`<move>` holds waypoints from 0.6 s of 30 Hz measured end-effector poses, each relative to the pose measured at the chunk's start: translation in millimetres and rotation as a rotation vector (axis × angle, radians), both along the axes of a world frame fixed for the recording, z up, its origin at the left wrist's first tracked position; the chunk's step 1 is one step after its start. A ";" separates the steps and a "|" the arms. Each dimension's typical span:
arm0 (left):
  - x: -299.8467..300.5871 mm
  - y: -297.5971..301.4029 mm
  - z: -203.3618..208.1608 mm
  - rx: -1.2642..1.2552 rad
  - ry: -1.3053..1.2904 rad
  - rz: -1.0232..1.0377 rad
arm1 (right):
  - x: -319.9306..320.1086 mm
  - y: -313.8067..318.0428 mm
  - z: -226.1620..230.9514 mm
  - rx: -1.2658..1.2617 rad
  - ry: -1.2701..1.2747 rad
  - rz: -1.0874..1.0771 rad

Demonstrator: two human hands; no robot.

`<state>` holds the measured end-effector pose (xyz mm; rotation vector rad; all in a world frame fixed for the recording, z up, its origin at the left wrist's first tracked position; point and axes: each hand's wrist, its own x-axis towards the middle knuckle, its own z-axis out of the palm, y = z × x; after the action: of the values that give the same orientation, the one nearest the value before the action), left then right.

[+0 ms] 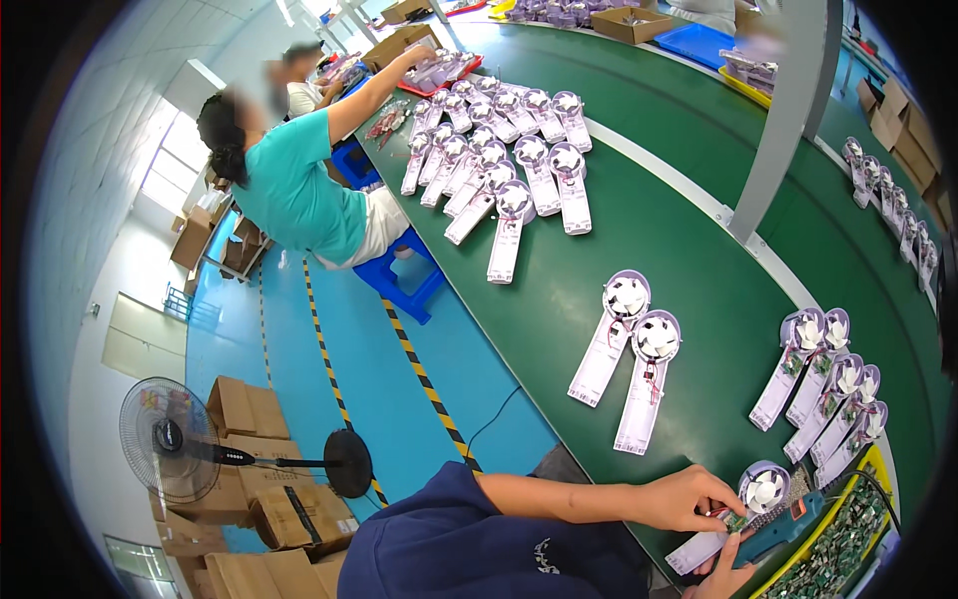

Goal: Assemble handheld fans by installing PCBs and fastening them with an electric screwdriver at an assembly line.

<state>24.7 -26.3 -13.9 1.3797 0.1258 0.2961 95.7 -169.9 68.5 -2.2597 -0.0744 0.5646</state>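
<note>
At the lower right, a small handheld fan unit (764, 487) with a lilac round head and white blades lies on the green table. My left hand (689, 501) reaches over its handle and pinches a small green circuit board (735, 522) with red wires near it. From below, my right hand (726, 577) has its fingertips against the same board, partly hiding the handle; its lower part is cut by the frame. Close beside the right hand is a teal and orange tool (786, 524), its kind unclear.
A yellow-rimmed bin (874, 464) of green boards stands at my right. Ahead lie two fan units (649, 384), with several more (833, 384) to the right and a large group (509, 215) farther off. A co-worker in teal (304, 185) sits at the table's left edge.
</note>
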 end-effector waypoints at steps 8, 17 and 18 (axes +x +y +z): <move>-2.3 -0.2 0.9 -0.009 0.026 -0.026 | 9.4 -17.5 -22.1 0.170 0.175 -0.027; -0.1 -2.5 -2.5 0.022 0.003 0.019 | 2.9 -4.9 -8.3 0.214 0.141 -0.007; 0.1 -2.3 -2.5 0.003 0.007 0.004 | 3.1 -4.4 -7.0 0.214 0.139 -0.008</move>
<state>24.8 -28.6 -16.3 1.3841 0.1338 0.2946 98.8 -174.3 61.5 -2.0072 -0.0536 0.6757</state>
